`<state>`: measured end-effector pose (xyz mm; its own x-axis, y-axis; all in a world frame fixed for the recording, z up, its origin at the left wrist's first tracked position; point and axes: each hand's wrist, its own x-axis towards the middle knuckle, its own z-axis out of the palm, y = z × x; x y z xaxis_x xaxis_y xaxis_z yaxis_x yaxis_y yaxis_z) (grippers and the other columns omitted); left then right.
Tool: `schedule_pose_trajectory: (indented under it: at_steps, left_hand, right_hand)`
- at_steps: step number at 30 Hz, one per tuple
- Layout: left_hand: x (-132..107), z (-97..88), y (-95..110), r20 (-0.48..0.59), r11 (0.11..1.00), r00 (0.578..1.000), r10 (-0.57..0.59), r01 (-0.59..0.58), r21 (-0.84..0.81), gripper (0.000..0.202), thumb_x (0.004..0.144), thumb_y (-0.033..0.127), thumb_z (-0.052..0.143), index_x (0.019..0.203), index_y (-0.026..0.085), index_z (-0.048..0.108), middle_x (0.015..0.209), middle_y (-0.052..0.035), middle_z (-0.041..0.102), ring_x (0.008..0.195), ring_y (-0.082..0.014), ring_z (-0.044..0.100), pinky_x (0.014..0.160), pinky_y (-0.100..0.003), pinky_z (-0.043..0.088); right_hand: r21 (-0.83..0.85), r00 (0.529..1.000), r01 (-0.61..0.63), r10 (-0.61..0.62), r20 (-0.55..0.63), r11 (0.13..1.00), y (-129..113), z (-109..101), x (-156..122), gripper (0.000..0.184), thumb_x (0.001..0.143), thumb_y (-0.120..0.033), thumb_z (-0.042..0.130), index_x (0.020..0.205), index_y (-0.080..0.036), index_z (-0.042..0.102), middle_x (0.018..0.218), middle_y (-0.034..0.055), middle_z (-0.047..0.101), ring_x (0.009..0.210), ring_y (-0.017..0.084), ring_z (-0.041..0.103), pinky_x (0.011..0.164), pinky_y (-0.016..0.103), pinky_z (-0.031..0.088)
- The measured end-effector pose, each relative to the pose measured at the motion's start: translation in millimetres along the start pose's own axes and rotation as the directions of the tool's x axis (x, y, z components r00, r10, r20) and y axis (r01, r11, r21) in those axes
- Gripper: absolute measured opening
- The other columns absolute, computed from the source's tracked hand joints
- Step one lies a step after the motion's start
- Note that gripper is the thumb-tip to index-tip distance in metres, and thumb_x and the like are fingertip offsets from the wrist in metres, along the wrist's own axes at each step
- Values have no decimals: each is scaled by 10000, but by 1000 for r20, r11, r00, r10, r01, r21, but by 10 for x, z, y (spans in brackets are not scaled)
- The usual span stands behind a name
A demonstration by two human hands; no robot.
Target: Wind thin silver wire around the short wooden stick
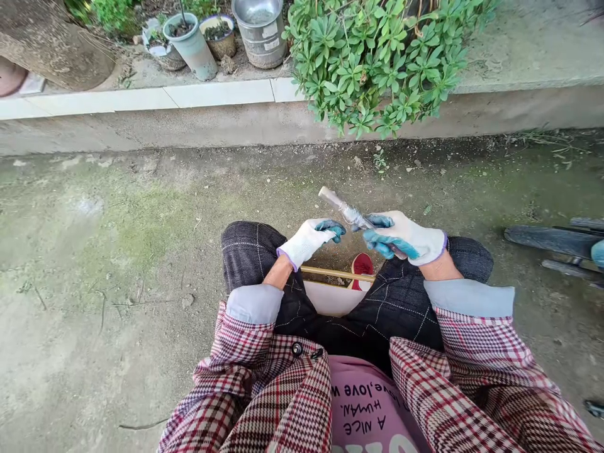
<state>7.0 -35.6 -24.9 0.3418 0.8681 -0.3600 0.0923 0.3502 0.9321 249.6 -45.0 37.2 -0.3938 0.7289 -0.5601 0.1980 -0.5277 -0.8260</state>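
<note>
Both hands wear white work gloves with blue-green coated palms and fingers. In my right hand [403,238] is a short greyish stick [333,198], tilted up toward the left. Pale strand, string or wire, is wound around the middle of the stick [352,214]. The lower end pokes out below my right palm. My left hand [317,239] is just left of the stick, apart from it, with its fingers curled together. Whether a thin strand lies in those fingers is too small to make out. Both hands are above my knees.
Below the hands are a thin yellowish bar [330,272] and a red shoe [362,264]. Ahead runs a low tiled ledge [217,94] with flowerpots [191,50], a metal pot [260,34] and a leafy bush [372,69]. A dark wheel [552,238] stands at the right.
</note>
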Motion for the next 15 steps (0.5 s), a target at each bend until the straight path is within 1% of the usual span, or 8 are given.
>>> schedule_pose_trajectory:
  at_steps: [1, 3, 5, 6, 8, 11, 13, 15]
  left_hand:
    - [30, -47, 17, 6, 998, 1000, 18, -18, 52, 72, 778, 134, 731, 805, 132, 798, 780, -37, 786, 730, -132, 680, 739, -242, 525]
    - [79, -163, 74, 42, 989, 998, 48, -54, 139, 70, 743, 122, 753, 792, 140, 800, 819, -34, 797, 754, -140, 685, 761, -248, 531]
    - [100, -280, 132, 69, 969, 995, 79, -93, 231, 106, 743, 141, 756, 829, 147, 818, 833, -27, 800, 753, -140, 685, 759, -248, 528]
    - [100, -328, 150, 75, 953, 993, 86, -104, 285, 121, 757, 159, 749, 849, 150, 826, 819, -21, 794, 733, -136, 675, 740, -245, 518]
    - [84, -388, 150, 60, 931, 995, 81, -97, 351, 135, 791, 205, 722, 859, 150, 825, 754, -6, 760, 665, -120, 631, 683, -237, 489]
    - [51, -390, 84, 5, 950, 999, 43, -42, 308, 167, 819, 266, 693, 866, 144, 798, 696, 15, 697, 577, -95, 532, 600, -231, 442]
    - [37, -365, 44, -24, 957, 999, 25, -17, 291, 183, 824, 290, 686, 885, 146, 782, 702, 23, 680, 557, -90, 486, 568, -232, 414]
    - [27, -349, 40, -39, 944, 999, 35, -21, 331, 166, 825, 288, 677, 871, 156, 767, 712, 25, 676, 572, -98, 484, 571, -237, 405]
  right_hand:
    - [-59, 997, -9, 13, 74, 998, -34, -29, -13, 517, 665, -495, 925, 1012, -163, 734, 654, -23, 659, 439, 83, 496, 378, 222, 396]
    - [-235, 969, -2, 60, 241, 972, -112, -75, -10, 471, 677, -499, 908, 950, -159, 732, 632, -31, 644, 439, 83, 486, 394, 229, 391]
    - [-433, 930, 52, 114, 350, 900, -181, -82, 36, 371, 717, -473, 867, 866, -168, 719, 617, -43, 616, 466, 84, 483, 426, 231, 385]
    - [-521, 920, 87, 131, 368, 849, -205, -71, 72, 309, 739, -440, 840, 826, -174, 709, 610, -47, 600, 483, 87, 483, 445, 232, 378]
    - [-658, 929, 114, 154, 335, 744, -224, -25, 158, 189, 760, -348, 783, 766, -187, 684, 582, -53, 565, 504, 97, 481, 476, 242, 365]
    - [-772, 967, 32, 176, 184, 635, -193, 41, 267, 119, 760, -249, 718, 700, -209, 624, 549, -46, 538, 503, 119, 481, 502, 274, 354]
    - [-793, 980, -12, 164, 112, 610, -155, 47, 301, 125, 766, -236, 706, 691, -220, 608, 549, -37, 537, 506, 132, 484, 511, 290, 347]
    - [-791, 984, -9, 148, 103, 611, -122, 19, 304, 124, 772, -244, 706, 694, -223, 611, 565, -28, 549, 518, 141, 492, 515, 297, 346]
